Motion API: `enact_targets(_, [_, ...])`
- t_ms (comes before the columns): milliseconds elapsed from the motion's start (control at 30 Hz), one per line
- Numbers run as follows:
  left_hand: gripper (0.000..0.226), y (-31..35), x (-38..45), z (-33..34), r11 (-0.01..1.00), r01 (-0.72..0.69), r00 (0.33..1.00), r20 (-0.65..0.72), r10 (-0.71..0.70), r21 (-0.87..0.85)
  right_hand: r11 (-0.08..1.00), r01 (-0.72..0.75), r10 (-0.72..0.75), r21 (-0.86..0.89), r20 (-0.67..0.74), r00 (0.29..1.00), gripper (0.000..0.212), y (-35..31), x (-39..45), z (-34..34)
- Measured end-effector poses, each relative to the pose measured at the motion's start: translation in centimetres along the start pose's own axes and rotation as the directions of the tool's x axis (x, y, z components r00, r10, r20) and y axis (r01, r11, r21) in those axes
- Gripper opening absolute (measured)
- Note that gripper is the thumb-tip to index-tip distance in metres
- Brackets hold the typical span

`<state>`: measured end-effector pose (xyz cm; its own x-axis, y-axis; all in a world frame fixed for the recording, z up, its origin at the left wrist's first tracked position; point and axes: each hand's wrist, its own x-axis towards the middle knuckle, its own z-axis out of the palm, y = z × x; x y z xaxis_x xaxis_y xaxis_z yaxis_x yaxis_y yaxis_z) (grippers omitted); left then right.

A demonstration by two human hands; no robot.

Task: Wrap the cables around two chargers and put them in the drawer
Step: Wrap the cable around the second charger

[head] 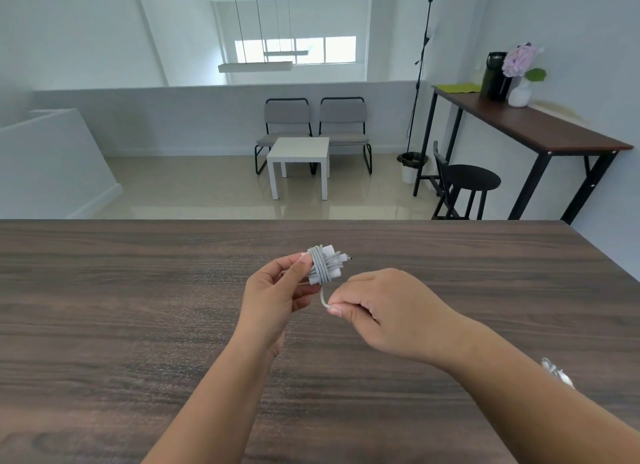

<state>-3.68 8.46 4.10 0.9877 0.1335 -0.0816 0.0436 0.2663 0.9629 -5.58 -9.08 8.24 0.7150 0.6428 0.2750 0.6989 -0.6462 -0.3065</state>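
Hands meet above the middle of a dark wood table [138,290]; the left hand [273,290] holds a white charger [323,264] up off the surface, thumb and fingertips closed on its 9 o'clock side; grey cable [320,268] is wound round the charger in many turns, some crossing at a slant; a plug end [346,257] sticks out of the bundle toward 3 o'clock. A short free length of cable drops from the bundle toward 6 o'clock and ends in the right hand [384,311], which pinches it between thumb and curled fingers just below and right of the charger; the two hands are near each other, not touching.

At 4 o'clock from the hands, beside the right forearm, a second charger [557,373] lies on the table, white, partly hidden by the arm; whether its cable is wound I cannot tell. No drawer shows.

Beyond the table's far edge, at 12 o'clock, stand two grey chairs [315,117] behind a small white side table [299,152]; at 2 o'clock a black stool [472,179] sits under a tall console [554,131] that carries a vase [519,94] of flowers and a dark jug [495,77]; a floor lamp [420,75] rises beside it.
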Motion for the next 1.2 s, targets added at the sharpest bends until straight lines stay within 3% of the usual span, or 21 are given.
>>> enact_targets(200, [0.032, 0.2, -0.2, 0.0, 1.0, 0.002, 1.0, 0.007, -0.002, -0.014, 0.999, 0.012, -0.012, 0.033, -0.009, 1.0, 0.023, -0.2, 0.3, -0.6])
enact_targets(467, [0.018, 1.1, 0.3, -1.2, 0.933, 0.132, 0.991, 0.032, -0.129, -0.336, 1.0, 0.014, -0.014, 0.013, -0.022, 1.0, 0.024, 1.1, -0.6, -1.7])
enact_targets(633, [0.02, 1.1, 0.5, -1.7, 0.914, 0.131, 0.99, 0.101, -0.099, -0.383, 1.0, 0.02, -0.019, 0.009, -0.051, 0.998, 0.023, 1.2, -0.5, -2.2])
enact_targets(800, [0.039, 0.4, 0.5, -2.2, 0.971, 0.066, 0.986, 0.164, -0.028, -0.228, 1.0, 0.022, -0.021, 0.014, -0.053, 0.998, 0.024, 1.6, -0.3, -2.7])
enact_targets(967, [0.027, 0.2, 0.2, -1.9, 0.998, -0.062, 0.978, 0.199, 0.056, 0.024, 0.999, 0.02, -0.021, -0.04, -0.017, 1.0, 0.028, 1.9, 0.3, -2.9])
enact_targets(1200, [0.022, 0.7, 0.0, -0.9, 0.921, -0.247, 0.952, 0.253, 0.172, 0.301, 0.999, 0.04, -0.04, -0.003, -0.039, 0.998, 0.021, 2.2, 1.9, -3.0])
